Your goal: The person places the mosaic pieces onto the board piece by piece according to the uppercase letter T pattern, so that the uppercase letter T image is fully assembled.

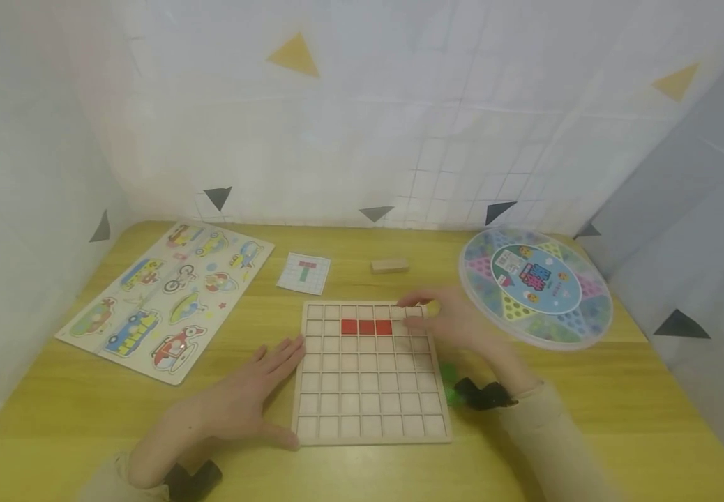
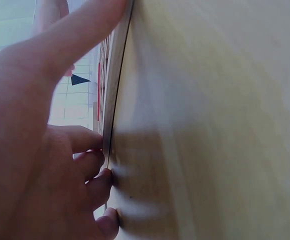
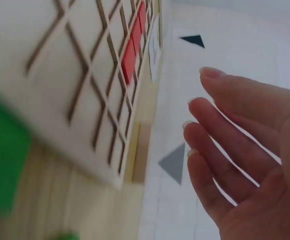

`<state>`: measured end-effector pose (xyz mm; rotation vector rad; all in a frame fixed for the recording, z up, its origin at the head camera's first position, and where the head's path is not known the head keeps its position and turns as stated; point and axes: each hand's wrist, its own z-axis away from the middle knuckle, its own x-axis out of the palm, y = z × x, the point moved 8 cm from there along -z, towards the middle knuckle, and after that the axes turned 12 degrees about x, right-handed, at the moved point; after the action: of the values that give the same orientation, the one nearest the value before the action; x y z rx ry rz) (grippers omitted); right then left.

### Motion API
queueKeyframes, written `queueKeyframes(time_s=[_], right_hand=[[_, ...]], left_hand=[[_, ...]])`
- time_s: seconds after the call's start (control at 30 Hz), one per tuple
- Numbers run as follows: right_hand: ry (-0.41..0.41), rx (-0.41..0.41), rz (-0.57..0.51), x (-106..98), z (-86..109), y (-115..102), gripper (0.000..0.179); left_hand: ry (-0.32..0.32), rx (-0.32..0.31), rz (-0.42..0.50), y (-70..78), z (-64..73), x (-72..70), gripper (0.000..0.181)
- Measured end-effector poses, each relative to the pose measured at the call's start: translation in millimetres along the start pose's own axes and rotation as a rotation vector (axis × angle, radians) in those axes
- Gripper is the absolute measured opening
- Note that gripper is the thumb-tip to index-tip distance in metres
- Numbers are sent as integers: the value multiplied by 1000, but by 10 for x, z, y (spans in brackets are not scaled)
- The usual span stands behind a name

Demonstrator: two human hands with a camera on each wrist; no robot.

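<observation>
A square wooden grid board point(image 1: 370, 404) lies flat on the table, with three red square tiles point(image 1: 366, 327) side by side in its second row from the top. My left hand point(image 1: 243, 397) rests along the board's left edge, the fingers touching its side and the thumb at the lower left corner. Above the board's upper right corner hovers my right hand point(image 1: 456, 321); its fingers are loosely bent with nothing between them, as the right wrist view shows. Green pieces point(image 1: 448, 373) lie against the board's right side, partly hidden by the right wrist.
Behind the board are a small pattern card point(image 1: 314, 286) with a red and green T and a wooden block point(image 1: 390, 265). A vehicle picture puzzle point(image 1: 211, 315) lies at left, a round game box point(image 1: 538, 279) at right. Patterned cloth walls point(image 1: 362, 111) surround the table.
</observation>
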<state>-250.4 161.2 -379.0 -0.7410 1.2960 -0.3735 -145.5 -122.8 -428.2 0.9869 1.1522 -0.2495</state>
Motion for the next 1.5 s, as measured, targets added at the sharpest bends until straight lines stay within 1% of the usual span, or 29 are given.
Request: queueKeyframes(time_s=[0.13,0.2,0.27,0.4,0.47,0.53,0.6,0.73,0.87,1.07,1.23,1.5], right_hand=[[41,-30,31,-187,90,116,26],[59,-33,26,-272,166,180,24],[93,-31,42,-349,240,257,22],[133,22,57,-462,345,466,22],[133,63,57,-493,384,581,24],[124,86,44,-512,417,675,25],[113,108,47,-520,441,743,25],[99,110,73,-524,451,828,25],[69,123,94,-475,434,924,28],[37,103,72,-389,404,1016,30],[47,71,79,-360,370,1039,29],[103,24,128,-375,361,1000,29]], left_hand=[[0,-8,4,-3,4,0,129],[2,-8,1,-3,7,-1,129],[5,-4,-3,-5,10,0,129],[10,2,-5,-12,14,2,129],[9,2,-3,-12,14,-1,129],[7,1,0,-8,13,-3,129],[7,1,-2,-5,13,-5,129],[7,6,-6,11,8,-5,128],[3,4,-9,15,-4,-2,128],[-5,-14,-7,-5,-9,9,128],[-4,-14,-11,-13,-5,11,129],[-2,-10,2,2,3,0,128]])
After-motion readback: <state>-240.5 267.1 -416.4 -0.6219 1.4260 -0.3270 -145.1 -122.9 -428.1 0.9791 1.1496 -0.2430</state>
